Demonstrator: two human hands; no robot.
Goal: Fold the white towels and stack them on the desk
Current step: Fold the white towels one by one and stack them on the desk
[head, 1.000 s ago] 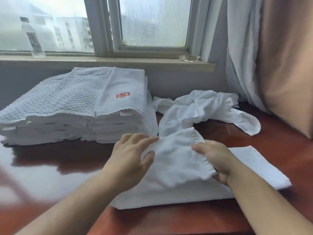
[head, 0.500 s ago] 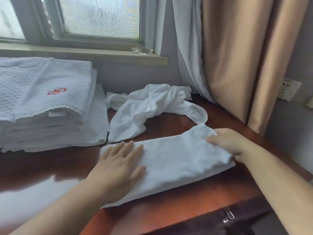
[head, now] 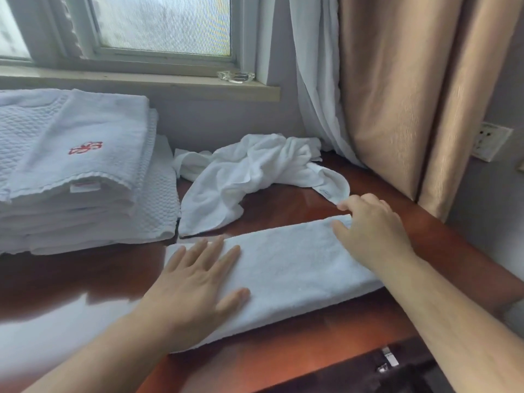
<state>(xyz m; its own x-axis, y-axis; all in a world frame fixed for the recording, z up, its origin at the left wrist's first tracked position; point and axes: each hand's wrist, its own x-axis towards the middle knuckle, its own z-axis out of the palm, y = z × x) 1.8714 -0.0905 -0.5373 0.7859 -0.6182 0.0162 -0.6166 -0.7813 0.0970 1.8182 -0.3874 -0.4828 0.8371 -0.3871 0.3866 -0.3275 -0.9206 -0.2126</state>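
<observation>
Getting there: I'm flattening a folded white terry towel [head: 289, 268] just right of the tall stack of folded white towels [head: 79, 171]. My left hand [head: 195, 282] has its grip released, can't tell for my right hand [head: 374, 231]. A crumpled white towel [head: 255, 174] is waiting.

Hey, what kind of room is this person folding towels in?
Probably a hotel room: a stack of folded white towels, the top one bearing a red embroidered emblem, sits on a glossy reddish-brown wooden desk, with a clear glass ashtray on the windowsill and beige curtains.
</observation>
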